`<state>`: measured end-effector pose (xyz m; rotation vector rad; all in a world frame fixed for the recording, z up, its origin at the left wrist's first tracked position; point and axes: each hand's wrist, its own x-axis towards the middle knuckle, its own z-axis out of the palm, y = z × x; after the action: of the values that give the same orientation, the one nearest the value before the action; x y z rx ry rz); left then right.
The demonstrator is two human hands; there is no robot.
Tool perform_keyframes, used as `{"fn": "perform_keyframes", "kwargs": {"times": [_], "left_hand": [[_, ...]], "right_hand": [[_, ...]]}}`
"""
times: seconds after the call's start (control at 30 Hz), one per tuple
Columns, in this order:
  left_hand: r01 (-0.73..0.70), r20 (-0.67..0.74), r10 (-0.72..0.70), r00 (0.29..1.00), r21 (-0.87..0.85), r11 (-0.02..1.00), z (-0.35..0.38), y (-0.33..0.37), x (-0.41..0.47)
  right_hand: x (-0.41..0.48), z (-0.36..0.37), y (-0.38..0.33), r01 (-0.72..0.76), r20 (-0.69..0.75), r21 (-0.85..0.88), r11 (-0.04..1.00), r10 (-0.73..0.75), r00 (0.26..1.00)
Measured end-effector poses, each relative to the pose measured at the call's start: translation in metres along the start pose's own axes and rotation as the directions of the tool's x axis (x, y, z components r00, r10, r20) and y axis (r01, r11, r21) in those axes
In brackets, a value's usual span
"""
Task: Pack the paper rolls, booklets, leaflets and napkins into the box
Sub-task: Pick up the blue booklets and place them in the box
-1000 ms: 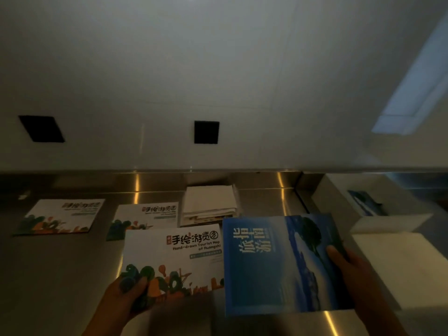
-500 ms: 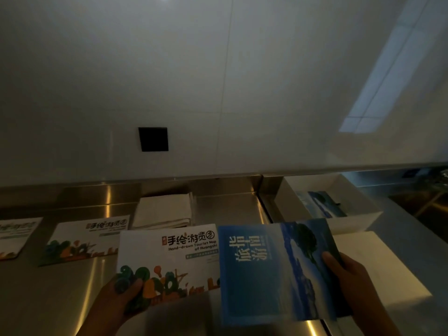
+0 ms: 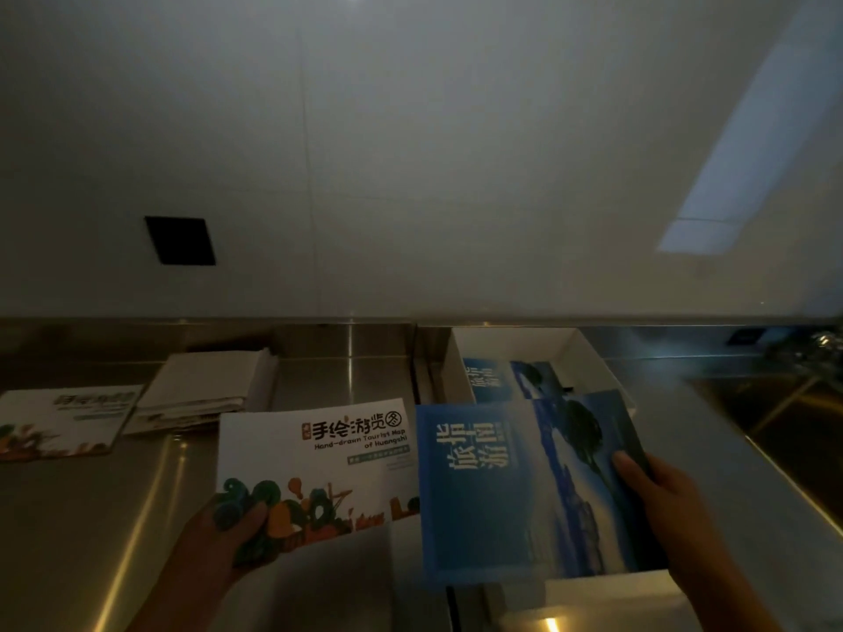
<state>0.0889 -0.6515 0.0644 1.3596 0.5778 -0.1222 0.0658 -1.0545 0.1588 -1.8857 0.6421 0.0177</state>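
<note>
The right hand [image 3: 657,499] held the blue booklet [image 3: 524,490] in its grip, just before the box [image 3: 588,353], nearer than the left hand [image 3: 228,535] holding a leaflet [image 3: 314,467].

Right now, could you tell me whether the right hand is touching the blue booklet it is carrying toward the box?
Touching. The head view shows the right hand with its thumb pressed on the cover of the blue booklet at its right edge.
</note>
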Motion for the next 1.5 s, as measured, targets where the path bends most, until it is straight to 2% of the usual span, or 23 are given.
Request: {"fn": "perform_keyframes", "kwargs": {"times": [0.27,0.43,0.67,0.77,0.83,1.0,1.1,1.2,1.3,1.4,1.5], "left_hand": [[-0.02,0.061,0.021,0.998,-0.018,1.0,0.057,0.014,0.027],[-0.046,0.019,0.046,0.999,-0.013,0.999,0.089,0.022,0.033],[-0.121,-0.098,0.112,0.989,-0.093,0.988,0.151,0.038,0.04],[-0.156,-0.194,0.124,0.973,-0.157,0.975,0.177,0.04,0.04],[-0.165,-0.254,0.116,0.96,-0.183,0.969,0.188,0.042,0.04],[-0.185,-0.35,0.126,0.928,-0.142,0.972,0.211,0.031,0.045],[-0.192,-0.416,0.106,0.903,-0.171,0.966,0.214,0.026,0.052],[-0.16,-0.444,0.073,0.893,-0.161,0.974,0.215,0.017,0.061],[-0.154,-0.359,0.091,0.929,-0.15,0.977,0.245,0.024,0.059],[-0.153,-0.293,0.127,0.948,-0.068,0.986,0.275,0.023,0.064],[-0.13,-0.234,0.128,0.964,0.008,0.992,0.301,0.022,0.069]], "right_hand": [[0.017,-0.042,0.006,-0.052,-0.106,0.01,0.999,0.052,0.993],[0.041,-0.07,-0.01,-0.135,-0.088,0.028,0.99,0.137,0.987],[0.15,-0.096,-0.026,-0.121,-0.082,0.071,0.99,0.126,0.989],[0.208,-0.106,-0.032,-0.083,-0.037,0.055,0.995,0.085,0.996],[0.24,-0.102,-0.038,0.005,0.011,0.03,1.0,-0.005,1.0],[0.305,-0.057,-0.05,0.139,0.105,-0.024,0.99,-0.136,0.985],[0.327,-0.017,-0.037,0.125,0.211,-0.099,0.987,-0.102,0.972],[0.344,0.013,-0.007,0.036,0.293,-0.196,0.98,0.024,0.956],[0.359,0.027,0.015,0.102,0.324,-0.431,0.897,0.049,0.945],[0.368,0.033,0.02,0.187,0.338,-0.659,0.729,0.065,0.939],[0.371,0.038,0.022,0.249,0.327,-0.796,0.552,0.046,0.944]]}}
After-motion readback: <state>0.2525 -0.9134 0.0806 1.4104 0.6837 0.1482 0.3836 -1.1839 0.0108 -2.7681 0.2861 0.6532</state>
